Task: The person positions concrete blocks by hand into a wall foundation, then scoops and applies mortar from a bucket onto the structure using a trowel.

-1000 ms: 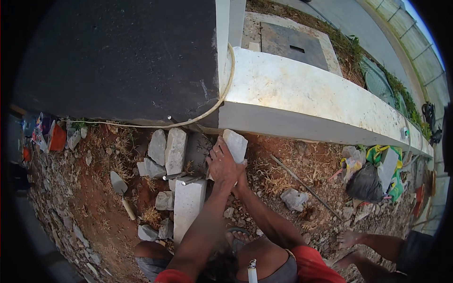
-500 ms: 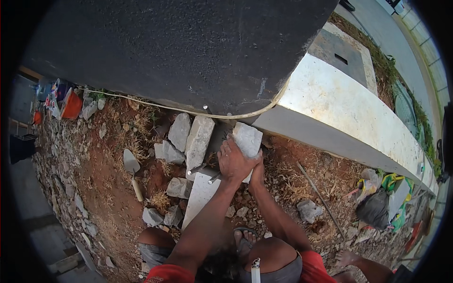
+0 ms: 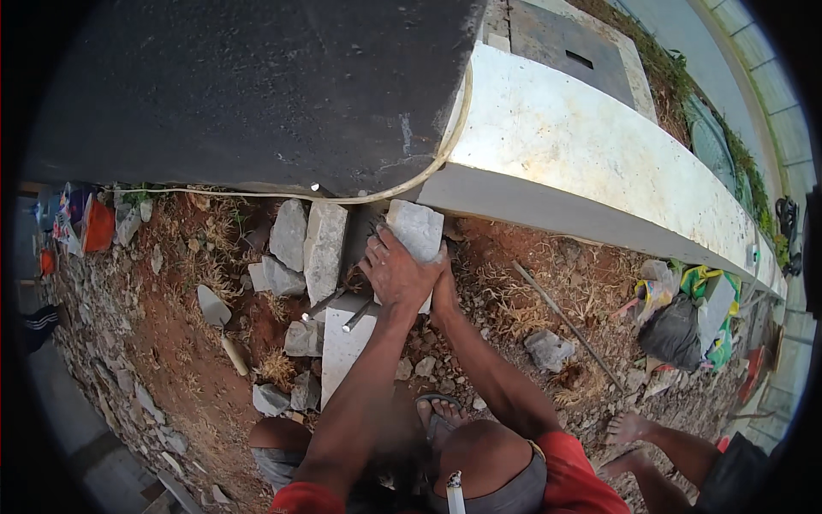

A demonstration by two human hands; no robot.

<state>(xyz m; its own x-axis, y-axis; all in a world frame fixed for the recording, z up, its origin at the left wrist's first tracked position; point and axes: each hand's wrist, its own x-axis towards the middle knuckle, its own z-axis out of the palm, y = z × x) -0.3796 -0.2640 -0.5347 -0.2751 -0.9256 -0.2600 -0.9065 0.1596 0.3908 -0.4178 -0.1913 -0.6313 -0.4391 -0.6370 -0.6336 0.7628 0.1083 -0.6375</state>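
Note:
Both hands grip a rough pale grey stone block [image 3: 415,230] standing against the foot of the dark wall. My left hand [image 3: 398,272] is wrapped over its near left edge, fingers toward the wall. Lower on its right side, my right hand [image 3: 444,289] presses with partly hidden fingers. Left of the block stands a long upright stone [image 3: 324,248], with another grey stone [image 3: 288,233] beside it. Below my left hand, metal rods [image 3: 360,314] stick out above a pale flat slab [image 3: 342,343], which my left forearm partly covers.
A trowel [image 3: 214,307] lies on the soil at left. A thin rod [image 3: 569,325] and a loose rock [image 3: 549,349] lie at right, near plastic bags [image 3: 676,330]. A white ledge [image 3: 582,146] runs off right. Another person's bare foot [image 3: 629,428] is at lower right.
The whole view has shifted, so the wall, stones and hands appear further left and higher. Both hands keep their hold on the block. More of the other person's legs shows.

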